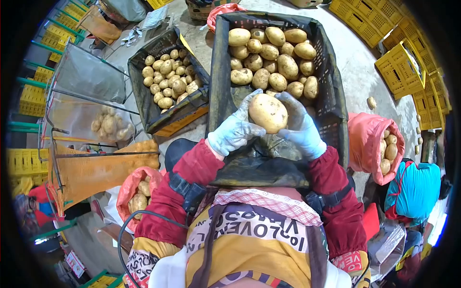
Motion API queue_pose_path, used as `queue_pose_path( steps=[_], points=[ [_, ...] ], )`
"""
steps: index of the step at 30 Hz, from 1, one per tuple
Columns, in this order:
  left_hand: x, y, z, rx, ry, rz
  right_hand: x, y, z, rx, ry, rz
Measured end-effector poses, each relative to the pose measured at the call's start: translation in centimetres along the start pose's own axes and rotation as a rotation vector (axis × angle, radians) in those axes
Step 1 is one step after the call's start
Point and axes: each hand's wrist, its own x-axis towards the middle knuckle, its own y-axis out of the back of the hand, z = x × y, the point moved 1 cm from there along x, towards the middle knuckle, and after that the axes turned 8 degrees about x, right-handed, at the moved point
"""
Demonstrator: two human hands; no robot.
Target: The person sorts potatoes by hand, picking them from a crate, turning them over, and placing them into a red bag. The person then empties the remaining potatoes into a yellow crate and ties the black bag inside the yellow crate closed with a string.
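Pale blue gloves (313,145) are covering the person's left hand (236,127) and right hand (301,127), and between them, near the centre of the frame, one large potato (268,114) is being held up over the near part of a big dark-lined crate (218,96). The left fingers and thumb are bearing on its left side, while the right ones are cupping its right edge, so both hands are gripping this single potato together. Its broad, pale face is pointing up, showing small dark specks. The step in hand seems to be handling one potato on its own; whether it is being inspected, turned or simply carried, I cannot tell. Loose potatoes (287,67) are filling the crate's far part at the top of the frame, and dark lining (277,145) is showing below the hands. At upper left a smaller crate (189,102) is holding smaller-looking potatoes; at right a pink sack (363,144) is lying open with potatoes at its mouth. In my judgement, the next move is calling for an even two-sided hold on the rounded skin, clearance over the crate's rim, and a soft release, since dropping could be bruising.
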Motion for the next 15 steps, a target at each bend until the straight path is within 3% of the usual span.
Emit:
queue_pose_path(
  steps=[2,4,6,7,8,9,10,11,12,15],
  points=[
    [0.4,0.2,-0.4,0.01,-0.026,-0.041,0.0,-0.2,-0.3,-0.067,-0.069,0.031],
    [0.5,0.8,-1.6,0.007,-0.048,-0.063,1.1,0.1,-0.2,-0.663,-0.046,-0.007],
    [0.7,2.7,-3.2,0.209,-0.046,-0.012,2.3,0.0,0.2,-0.704,-0.247,-0.035],
    [0.7,3.6,-3.3,0.941,-0.297,0.286,2.9,0.4,1.0,-0.758,-0.367,-0.04],
    [1.2,4.4,-3.3,0.897,-0.394,0.482,3.3,0.5,1.8,-0.754,-0.487,-0.051],
    [1.2,4.2,-2.3,0.656,-0.43,0.551,3.5,1.0,3.2,-0.825,-0.564,-0.132],
    [1.1,4.0,-1.4,0.415,-0.462,0.612,3.6,1.7,5.1,-0.895,-0.64,-0.214],
    [0.9,4.3,-0.9,0.109,-0.41,0.55,3.5,2.1,6.7,-0.942,-0.704,-0.275],
    [1.0,4.8,-1.1,0.111,-0.411,0.556,3.2,2.4,8.5,-0.985,-0.768,-0.341],
    [1.4,5.5,-2.7,0.475,-0.352,0.58,2.8,2.0,10.9,-0.791,-0.7,-0.377]
  ],
)
